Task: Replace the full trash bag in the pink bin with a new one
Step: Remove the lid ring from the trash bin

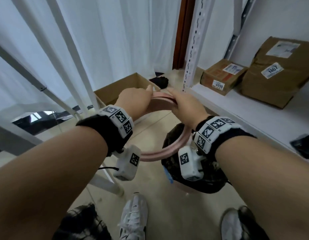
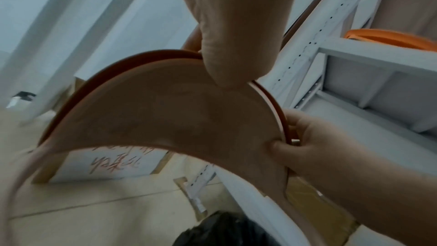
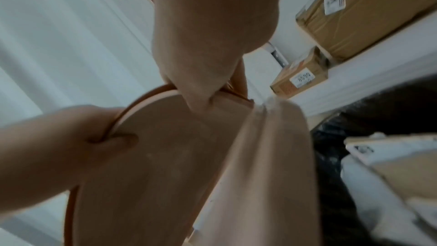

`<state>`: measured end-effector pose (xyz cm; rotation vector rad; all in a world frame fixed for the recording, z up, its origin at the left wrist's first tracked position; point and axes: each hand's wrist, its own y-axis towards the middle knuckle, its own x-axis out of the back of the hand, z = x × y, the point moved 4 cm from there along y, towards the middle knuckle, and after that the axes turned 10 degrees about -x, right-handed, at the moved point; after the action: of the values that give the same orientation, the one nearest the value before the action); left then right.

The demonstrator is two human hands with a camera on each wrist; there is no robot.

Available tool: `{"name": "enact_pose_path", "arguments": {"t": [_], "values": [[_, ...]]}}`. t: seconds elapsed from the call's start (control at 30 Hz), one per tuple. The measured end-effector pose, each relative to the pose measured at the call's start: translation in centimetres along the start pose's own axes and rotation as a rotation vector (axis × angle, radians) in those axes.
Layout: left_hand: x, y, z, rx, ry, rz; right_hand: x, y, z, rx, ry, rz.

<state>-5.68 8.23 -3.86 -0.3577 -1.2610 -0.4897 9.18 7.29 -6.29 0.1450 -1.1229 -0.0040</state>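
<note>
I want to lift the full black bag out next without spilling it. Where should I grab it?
Probably at its gathered top edge, from straight above. The black bag bulges over the pink bin, so its sides are too wide to grip. Both the left hand and right hand hold the pink ring, so free one first.
</note>
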Motion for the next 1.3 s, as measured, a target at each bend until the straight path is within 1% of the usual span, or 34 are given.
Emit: {"name": "enact_pose_path", "arguments": {"t": [0.03, 0.1, 0.17, 0.23, 0.27, 0.33, 0.5, 0.63, 0.73, 0.8, 0.9, 1.03, 1.13, 1.23, 1.3], "values": [[-1.1, 0.0, 0.4, 0.022, 0.015, 0.025, -0.8, 0.0, 0.0, -0.031, 0.038, 0.068], [-3.5, 0.0, 1.3, 0.095, 0.038, 0.092, -2.6, -0.4, -0.7, -0.110, 0.031, 0.177], [-5.2, -0.2, 2.0, 0.147, 0.026, 0.150, -4.4, -1.5, -2.1, -0.218, -0.039, 0.260], [-6.9, -0.5, 2.1, 0.185, -0.012, 0.199, -6.8, -3.4, -3.4, -0.302, -0.161, 0.418], [-7.8, -0.8, 2.0, 0.204, -0.035, 0.225, -7.8, -4.3, -3.7, -0.318, -0.200, 0.484], [-9.9, -1.1, 1.9, 0.236, -0.100, 0.242, -9.0, -4.9, -4.3, -0.336, -0.182, 0.529], [-14.2, -0.2, 2.1, 0.400, -0.276, 0.263, -9.4, -3.3, -7.3, -0.288, -0.168, 0.487], [-17.5, -0.2, 2.6, 0.515, -0.374, 0.262, -9.4, -2.9, -10.3, -0.342, -0.150, 0.409], [-19.0, -0.2, 2.3, 0.486, -0.320, 0.313, -9.2, -3.1, -10.5, -0.432, -0.076, 0.376], [-19.2, -0.2, 1.5, 0.486, -0.333, 0.330, -9.4, -3.4, -9.9, -0.465, -0.007, 0.356], [-20.2, -0.1, -0.5, 0.426, -0.376, 0.351, -10.1, -3.9, -8.8, -0.413, 0.051, 0.311], [-22.2, -0.2, -3.5, 0.325, -0.375, 0.390, -10.7, -4.1, -8.4, -0.348, 0.110, 0.279], [-23.6, -0.1, -4.5, 0.278, -0.332, 0.373, -10.6, -4.0, -8.9, -0.339, 0.151, 0.257], [-25.4, 0.4, -5.0, 0.219, -0.352, 0.353, -10.9, -3.8, -9.4, -0.337, 0.171, 0.238], [-25.8, 0.8, -5.2, 0.217, -0.360, 0.374, -11.0, -3.6, -9.4, -0.332, 0.179, 0.221]]}}
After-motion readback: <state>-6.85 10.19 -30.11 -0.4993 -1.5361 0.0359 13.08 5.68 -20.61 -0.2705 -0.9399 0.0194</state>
